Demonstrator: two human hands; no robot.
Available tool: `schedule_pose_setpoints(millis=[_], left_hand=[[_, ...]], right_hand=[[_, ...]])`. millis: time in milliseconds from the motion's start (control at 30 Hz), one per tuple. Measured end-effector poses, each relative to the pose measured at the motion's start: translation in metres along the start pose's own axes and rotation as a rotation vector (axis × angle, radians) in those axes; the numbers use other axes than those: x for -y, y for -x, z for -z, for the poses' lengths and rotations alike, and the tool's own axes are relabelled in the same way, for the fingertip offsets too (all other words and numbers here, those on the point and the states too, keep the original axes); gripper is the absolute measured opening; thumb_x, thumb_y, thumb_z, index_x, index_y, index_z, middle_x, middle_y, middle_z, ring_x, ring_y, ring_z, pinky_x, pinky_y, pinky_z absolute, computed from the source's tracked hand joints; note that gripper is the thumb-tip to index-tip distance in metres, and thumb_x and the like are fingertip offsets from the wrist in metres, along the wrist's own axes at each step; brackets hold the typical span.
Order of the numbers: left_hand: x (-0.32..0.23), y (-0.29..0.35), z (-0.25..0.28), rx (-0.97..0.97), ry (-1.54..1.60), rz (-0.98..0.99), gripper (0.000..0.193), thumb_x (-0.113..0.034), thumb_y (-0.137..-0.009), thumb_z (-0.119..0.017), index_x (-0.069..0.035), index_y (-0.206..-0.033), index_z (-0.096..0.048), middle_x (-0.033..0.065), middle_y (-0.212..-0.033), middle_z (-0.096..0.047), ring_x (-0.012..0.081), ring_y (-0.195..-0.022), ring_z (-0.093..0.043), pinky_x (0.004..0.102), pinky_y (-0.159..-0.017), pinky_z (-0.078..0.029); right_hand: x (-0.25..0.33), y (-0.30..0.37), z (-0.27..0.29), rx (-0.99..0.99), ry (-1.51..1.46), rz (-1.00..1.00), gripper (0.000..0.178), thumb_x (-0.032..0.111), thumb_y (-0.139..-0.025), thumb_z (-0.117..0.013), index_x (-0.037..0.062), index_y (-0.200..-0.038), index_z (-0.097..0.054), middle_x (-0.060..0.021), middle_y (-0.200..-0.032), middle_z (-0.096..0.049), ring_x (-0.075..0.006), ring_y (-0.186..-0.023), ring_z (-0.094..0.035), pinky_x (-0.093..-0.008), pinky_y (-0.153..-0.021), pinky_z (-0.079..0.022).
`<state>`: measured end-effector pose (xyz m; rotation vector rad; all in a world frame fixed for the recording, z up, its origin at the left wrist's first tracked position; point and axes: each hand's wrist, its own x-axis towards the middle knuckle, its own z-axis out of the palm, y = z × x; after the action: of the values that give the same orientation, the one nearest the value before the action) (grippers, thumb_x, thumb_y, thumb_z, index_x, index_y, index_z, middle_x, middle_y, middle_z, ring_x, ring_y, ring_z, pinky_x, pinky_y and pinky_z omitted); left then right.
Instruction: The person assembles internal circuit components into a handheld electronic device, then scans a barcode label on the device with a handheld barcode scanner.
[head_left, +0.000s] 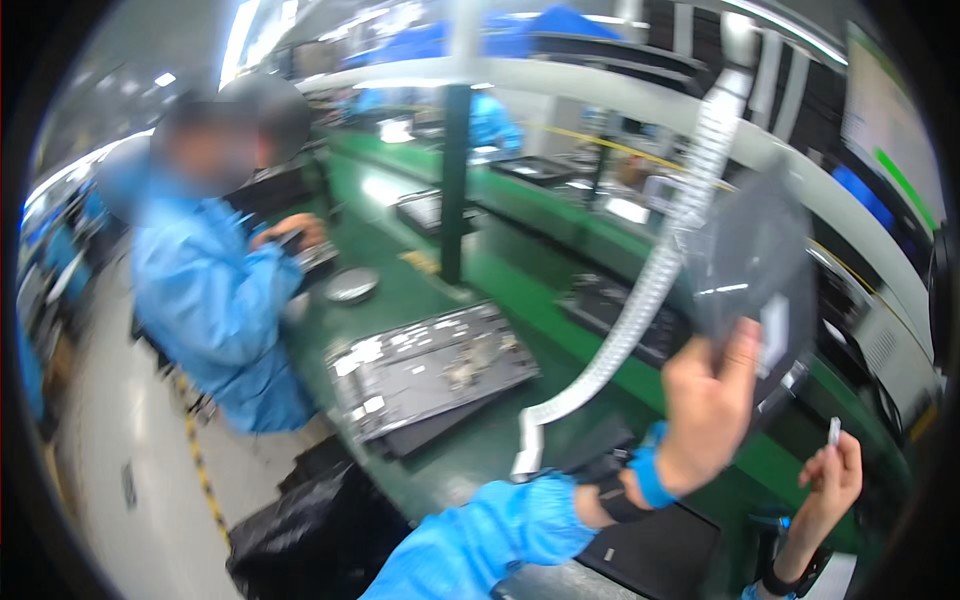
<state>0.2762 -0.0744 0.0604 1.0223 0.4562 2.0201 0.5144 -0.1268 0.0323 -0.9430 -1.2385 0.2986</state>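
Note:
My left hand (708,405) is raised at the right, gripping the lower edge of a dark flat panel (755,250) in a shiny clear plastic bag. A pale label shows on the panel beside my thumb. Farther right and lower, my right hand (832,488) pinches a small white piece (834,430), too small to name, between thumb and fingers. Below my left wrist lies a black flat panel (655,550) on the bench. A blue band and a black strap circle my left wrist; a black strap is on the right one.
A white ribbed hose (650,290) hangs down to the green bench (430,475). Left of it, a tray (430,375) bears small parts. A co-worker in a blue smock (215,300) holds something dark. A black plastic bag (310,535) and a green post (455,190) stand nearby.

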Motion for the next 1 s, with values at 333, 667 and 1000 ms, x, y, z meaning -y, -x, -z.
schedule_pose_setpoints(millis=[333, 667, 1000], left_hand=[[-0.02, -0.051, 0.015, -0.181, 0.445, 0.064, 0.036, -0.034, -0.104, -0.068, -0.001, -0.118, -0.066, 0.008, -0.114, -0.069, 0.0207, -0.096, -0.07, 0.0348, -0.087, -0.059], [-0.012, -0.04, 0.01, -0.102, 0.344, 0.048, 0.042, -0.037, -0.109, -0.057, -0.002, -0.132, -0.061, 0.0078, -0.128, -0.067, 0.0237, -0.115, -0.064, 0.04, -0.099, -0.052], [0.021, -0.024, -0.006, -0.113, 0.292, 0.059, 0.035, -0.027, -0.104, -0.067, 0.001, -0.124, -0.061, 0.0111, -0.12, -0.067, 0.0236, -0.108, -0.069, 0.0398, -0.091, -0.059]], right_hand=[[-0.081, 0.047, 0.143, 0.013, 0.679, -0.513, 0.086, 0.027, -0.08, -0.091, -0.005, -0.145, -0.046, -0.0128, -0.102, -0.068, -0.0202, -0.089, -0.066, -0.0324, -0.08, -0.054], [-0.049, 0.051, 0.097, 0.196, 0.258, -0.634, 0.068, -0.001, -0.077, -0.087, -0.0046, -0.135, -0.053, -0.0092, -0.086, -0.071, -0.0133, -0.058, -0.067, -0.0269, -0.049, -0.054], [0.052, 0.026, -0.006, 0.408, 0.192, 0.311, 0.102, 0.006, -0.068, -0.095, -0.0038, -0.153, -0.038, -0.0216, -0.127, -0.069, -0.0251, -0.111, -0.073, -0.0328, -0.095, -0.056]])
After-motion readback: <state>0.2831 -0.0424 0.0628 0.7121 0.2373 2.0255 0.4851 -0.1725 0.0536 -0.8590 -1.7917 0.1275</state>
